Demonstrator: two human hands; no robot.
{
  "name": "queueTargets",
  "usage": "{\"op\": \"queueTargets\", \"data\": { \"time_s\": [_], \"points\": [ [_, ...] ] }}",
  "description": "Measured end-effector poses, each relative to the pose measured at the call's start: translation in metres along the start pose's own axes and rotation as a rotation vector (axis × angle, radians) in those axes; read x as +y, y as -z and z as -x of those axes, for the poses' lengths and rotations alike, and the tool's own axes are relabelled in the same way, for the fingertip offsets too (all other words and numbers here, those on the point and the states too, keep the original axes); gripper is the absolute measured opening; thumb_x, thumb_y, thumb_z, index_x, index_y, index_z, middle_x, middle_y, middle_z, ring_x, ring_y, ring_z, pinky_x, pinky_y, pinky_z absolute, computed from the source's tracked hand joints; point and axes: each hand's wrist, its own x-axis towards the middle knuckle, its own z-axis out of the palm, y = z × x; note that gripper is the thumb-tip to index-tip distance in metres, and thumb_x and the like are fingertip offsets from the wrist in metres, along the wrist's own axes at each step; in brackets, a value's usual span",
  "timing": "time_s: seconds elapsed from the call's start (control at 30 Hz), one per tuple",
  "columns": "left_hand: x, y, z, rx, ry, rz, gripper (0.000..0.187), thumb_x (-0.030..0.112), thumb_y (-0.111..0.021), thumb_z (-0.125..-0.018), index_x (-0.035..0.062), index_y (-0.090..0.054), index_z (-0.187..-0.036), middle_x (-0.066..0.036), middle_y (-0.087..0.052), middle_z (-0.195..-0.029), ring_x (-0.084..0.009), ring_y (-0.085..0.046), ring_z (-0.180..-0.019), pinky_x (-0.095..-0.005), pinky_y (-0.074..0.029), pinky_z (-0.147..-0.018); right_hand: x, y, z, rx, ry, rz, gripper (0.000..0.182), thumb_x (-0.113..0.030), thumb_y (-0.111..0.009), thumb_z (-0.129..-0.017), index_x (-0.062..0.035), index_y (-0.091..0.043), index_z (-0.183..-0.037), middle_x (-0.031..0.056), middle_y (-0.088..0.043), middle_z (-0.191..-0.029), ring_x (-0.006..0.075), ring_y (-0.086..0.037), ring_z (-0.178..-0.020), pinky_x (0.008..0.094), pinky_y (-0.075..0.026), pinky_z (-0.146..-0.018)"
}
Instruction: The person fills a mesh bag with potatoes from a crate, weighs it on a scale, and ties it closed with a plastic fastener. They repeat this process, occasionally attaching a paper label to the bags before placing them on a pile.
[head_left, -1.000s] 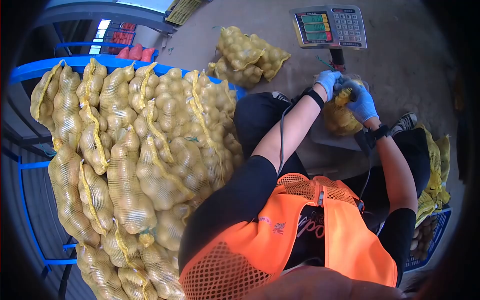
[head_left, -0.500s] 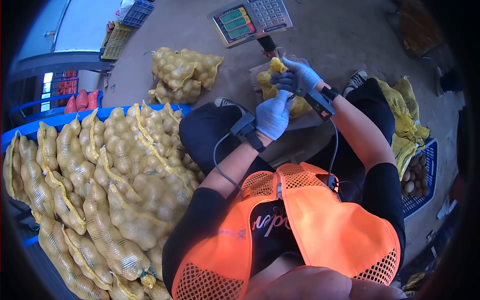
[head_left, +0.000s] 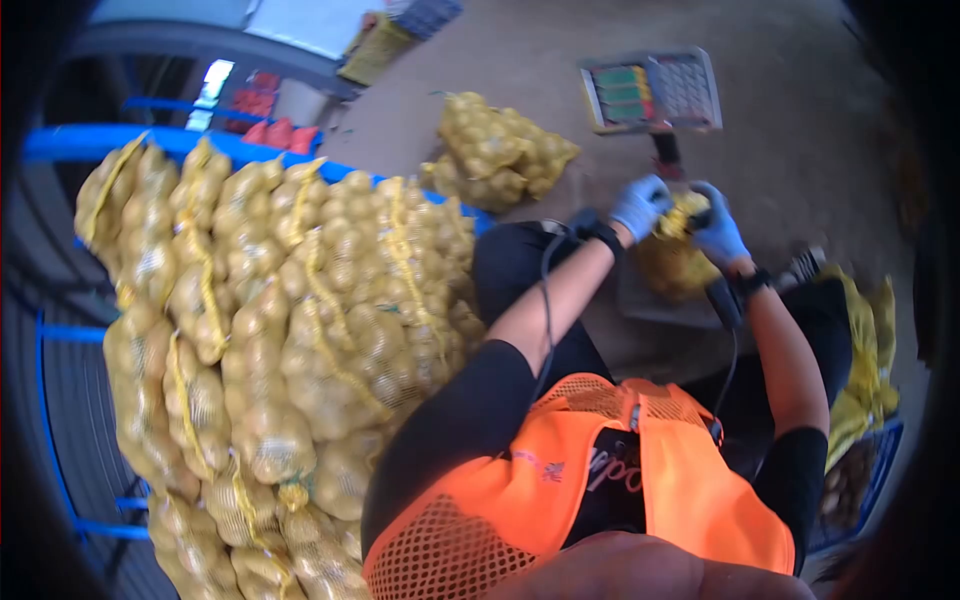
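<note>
A yellow mesh bag of potatoes (head_left: 675,268) stands on the scale's platform (head_left: 650,306) between my knees, its neck bunched up at the top. My left hand (head_left: 641,207), in a light blue glove, is closed at the left side of that neck. On the other side my right hand (head_left: 718,225), gloved the same way, has its fingers curled against the bunched mesh. Dark patches show at the right hand's fingers; blur hides whether they are glove palm or a small object. Behind the bag rises the scale's display and keypad (head_left: 652,92).
Filled mesh bags (head_left: 340,335) lie stacked on a blue-framed cart (head_left: 90,143) at left. More potato bags (head_left: 500,150) rest on the floor ahead. At right are yellow mesh bags (head_left: 862,350) and a blue crate of potatoes (head_left: 850,485). Red bags (head_left: 282,135) show far left.
The view has swung left, so everything sits further right. My hands were close together at the neck; now they are apart, one on each side of it.
</note>
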Motion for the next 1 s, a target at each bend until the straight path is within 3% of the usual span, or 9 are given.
{"op": "queueTargets", "data": {
  "time_s": [0.07,0.17,0.23,0.3,0.47,0.67,0.8,0.9,1.0],
  "points": [
    [0.005,-0.003,0.024,0.060,0.021,-0.098,0.009,0.008,-0.059,-0.076,0.0016,-0.055,-0.081,-0.019,-0.056,-0.075,-0.0313,-0.055,-0.068,-0.0361,-0.044,-0.064,0.013,-0.001,-0.007,-0.033,0.103,0.147,0.046,0.006,-0.061,-0.069,-0.0058,-0.051,-0.112,0.0084,-0.053,-0.103,0.0164,-0.050,-0.100,0.0265,-0.042,-0.085],
    [0.017,-0.014,0.052,0.108,0.188,-0.026,0.012,0.012,-0.058,-0.080,0.0044,-0.061,-0.089,-0.015,-0.064,-0.086,-0.0287,-0.061,-0.079,-0.0345,-0.046,-0.070,0.085,-0.008,-0.036,-0.042,0.078,-0.096,0.016,-0.004,-0.062,-0.077,-0.0044,-0.058,-0.093,0.0019,-0.054,-0.083,0.0113,-0.054,-0.066,0.0225,-0.045,-0.057],
    [0.038,-0.012,0.062,0.057,0.309,0.001,0.018,0.014,-0.060,-0.080,0.0043,-0.061,-0.095,-0.015,-0.064,-0.091,-0.0268,-0.062,-0.084,-0.0337,-0.047,-0.073,0.029,-0.003,-0.029,-0.124,-0.356,-0.299,0.005,-0.014,-0.061,-0.082,-0.0103,-0.057,-0.084,-0.0017,-0.052,-0.065,0.0066,-0.047,-0.050,0.0202,-0.036,-0.041],
    [0.033,-0.026,0.060,0.081,0.405,0.271,0.019,0.006,-0.060,-0.079,0.0030,-0.060,-0.097,-0.010,-0.065,-0.087,-0.0177,-0.060,-0.080,-0.0326,-0.047,-0.072,0.043,-0.007,-0.037,-0.123,-0.289,-0.372,0.011,-0.024,-0.060,-0.085,-0.0148,-0.055,-0.082,-0.0055,-0.047,-0.053,0.0031,-0.039,-0.041,0.0184,-0.027,-0.036],
    [0.041,-0.032,0.051,0.039,0.602,0.396,0.020,0.003,-0.062,-0.076,0.0019,-0.061,-0.096,-0.006,-0.064,-0.087,-0.0169,-0.060,-0.073,-0.0298,-0.049,-0.061,0.031,0.005,-0.025,-0.466,-0.242,-0.181,0.061,0.009,-0.053,-0.059,-0.0019,-0.048,-0.119,0.0082,-0.058,-0.086,0.0166,-0.056,-0.064,0.0248,-0.042,-0.045],
    [0.029,-0.038,0.053,0.148,0.637,0.564,0.010,0.005,-0.062,-0.079,0.0034,-0.060,-0.089,-0.006,-0.062,-0.072,-0.0144,-0.058,-0.061,-0.0285,-0.048,-0.055,0.030,0.000,-0.021,-0.181,-0.356,-0.481,0.024,-0.013,-0.060,-0.084,-0.0098,-0.055,-0.107,-0.0014,-0.058,-0.078,0.0065,-0.051,-0.054,0.0204,-0.040,-0.043],
    [0.018,-0.056,0.051,0.181,0.474,0.303,0.012,0.009,-0.065,-0.077,0.0059,-0.061,-0.088,-0.007,-0.062,-0.075,-0.0178,-0.059,-0.070,-0.0299,-0.048,-0.063,0.029,-0.008,-0.020,-0.100,-0.417,-0.630,0.016,-0.021,-0.057,-0.088,-0.0132,-0.055,-0.102,-0.0021,-0.053,-0.064,0.0075,-0.044,-0.042,0.0210,-0.035,-0.035],
    [0.011,-0.076,0.040,0.284,0.665,1.157,0.017,0.010,-0.047,-0.088,0.0019,-0.062,-0.087,-0.007,-0.061,-0.089,-0.0162,-0.058,-0.077,-0.0299,-0.048,-0.069,-0.006,-0.022,-0.001,-0.020,-0.423,-0.674,0.012,-0.025,-0.056,-0.089,-0.0159,-0.054,-0.097,-0.0024,-0.050,-0.057,0.0065,-0.043,-0.039,0.0193,-0.032,-0.034],
    [0.006,-0.069,0.042,0.134,0.499,0.873,0.013,0.004,-0.051,-0.083,0.0028,-0.063,-0.087,-0.004,-0.063,-0.084,-0.0123,-0.058,-0.074,-0.0282,-0.048,-0.065,-0.012,-0.018,0.004,-0.023,-0.499,-0.616,0.021,-0.029,-0.058,-0.087,-0.0166,-0.051,-0.102,-0.0007,-0.049,-0.062,0.0079,-0.044,-0.044,0.0212,-0.037,-0.037]
  ]
}}
